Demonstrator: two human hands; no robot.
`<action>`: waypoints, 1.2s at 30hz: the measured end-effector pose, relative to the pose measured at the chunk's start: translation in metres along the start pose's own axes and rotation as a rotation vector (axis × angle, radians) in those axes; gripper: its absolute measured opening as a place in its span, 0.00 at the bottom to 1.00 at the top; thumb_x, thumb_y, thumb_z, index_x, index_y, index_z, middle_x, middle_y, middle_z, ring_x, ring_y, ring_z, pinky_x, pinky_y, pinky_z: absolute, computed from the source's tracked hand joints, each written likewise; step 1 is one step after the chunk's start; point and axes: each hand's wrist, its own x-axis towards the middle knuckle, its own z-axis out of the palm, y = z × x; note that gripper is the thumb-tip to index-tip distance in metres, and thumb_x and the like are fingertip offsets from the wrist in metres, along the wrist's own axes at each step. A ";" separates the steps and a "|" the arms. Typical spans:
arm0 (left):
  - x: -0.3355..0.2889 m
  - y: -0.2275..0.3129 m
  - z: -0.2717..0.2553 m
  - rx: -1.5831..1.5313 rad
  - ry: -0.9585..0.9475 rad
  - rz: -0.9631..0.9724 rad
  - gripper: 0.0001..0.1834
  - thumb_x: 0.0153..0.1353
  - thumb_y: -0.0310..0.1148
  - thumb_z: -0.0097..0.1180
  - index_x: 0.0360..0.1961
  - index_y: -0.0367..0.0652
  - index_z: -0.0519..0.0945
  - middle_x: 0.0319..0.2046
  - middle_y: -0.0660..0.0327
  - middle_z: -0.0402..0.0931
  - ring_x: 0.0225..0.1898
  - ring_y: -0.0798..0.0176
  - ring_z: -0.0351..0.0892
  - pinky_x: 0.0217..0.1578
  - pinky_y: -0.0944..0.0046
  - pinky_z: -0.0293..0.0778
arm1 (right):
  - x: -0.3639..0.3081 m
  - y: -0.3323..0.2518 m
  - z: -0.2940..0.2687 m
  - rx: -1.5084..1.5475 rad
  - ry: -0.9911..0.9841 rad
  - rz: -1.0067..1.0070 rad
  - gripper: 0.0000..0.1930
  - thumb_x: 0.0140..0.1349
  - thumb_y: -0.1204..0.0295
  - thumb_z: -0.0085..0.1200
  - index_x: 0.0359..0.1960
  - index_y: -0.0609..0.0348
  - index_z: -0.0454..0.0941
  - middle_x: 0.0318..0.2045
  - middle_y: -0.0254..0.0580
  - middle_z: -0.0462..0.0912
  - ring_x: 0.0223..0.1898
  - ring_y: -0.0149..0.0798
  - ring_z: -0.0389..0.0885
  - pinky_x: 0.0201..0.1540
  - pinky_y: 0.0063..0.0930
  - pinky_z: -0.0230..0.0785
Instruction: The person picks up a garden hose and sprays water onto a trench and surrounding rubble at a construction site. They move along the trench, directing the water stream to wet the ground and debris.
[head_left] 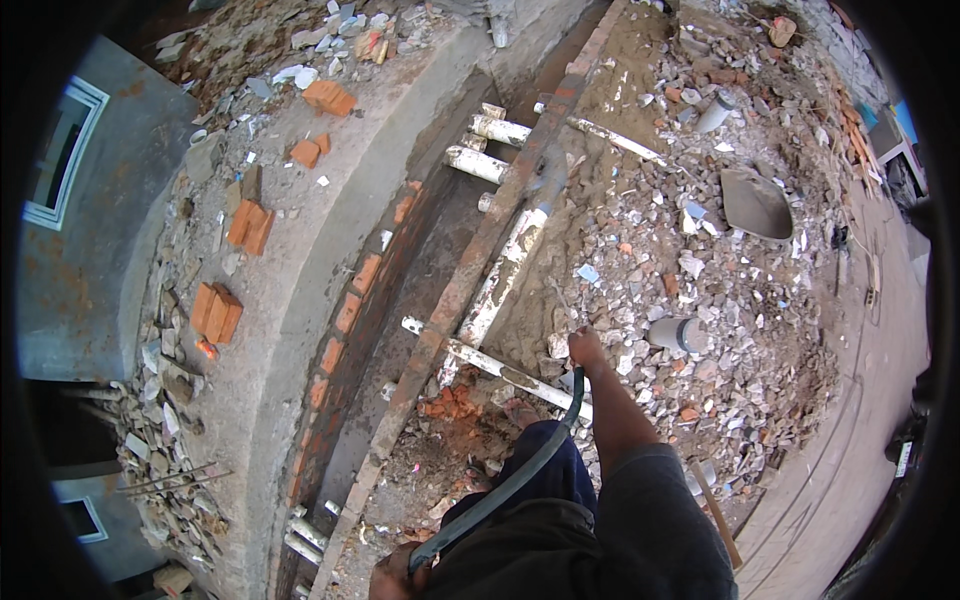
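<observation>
With the right hand at 1 o'clock and left hand at 7 o'clock both clenched around the hose, it may kink or snag on rubble.

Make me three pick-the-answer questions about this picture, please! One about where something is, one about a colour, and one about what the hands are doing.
1. Where do the loose bricks lie?
A. On the grey ledge at the left
B. In the right hand
C. On the hose

2. What colour is the hose?
A. Bright yellow
B. Dark green-grey
C. White

3. What is the right hand doing?
A. Hanging free
B. Resting flat on a brick
C. Gripping the hose's far end over the rubble

Answers:
1. A, the orange bricks sit in small stacks on the concrete ledge beside the trench.
2. B, the hose shows dark green-grey from hand to hand.
3. C, the right hand is closed round the hose's end, while the left hand grips it near the bottom edge.
</observation>
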 end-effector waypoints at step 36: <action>-0.010 0.007 -0.004 0.006 0.035 0.006 0.16 0.52 0.27 0.58 0.44 0.38 0.75 0.31 0.50 0.79 0.30 0.48 0.82 0.32 0.56 0.77 | 0.008 0.054 0.013 -0.493 -0.234 -0.157 0.07 0.52 0.72 0.51 0.26 0.63 0.76 0.15 0.44 0.79 0.20 0.42 0.80 0.27 0.36 0.71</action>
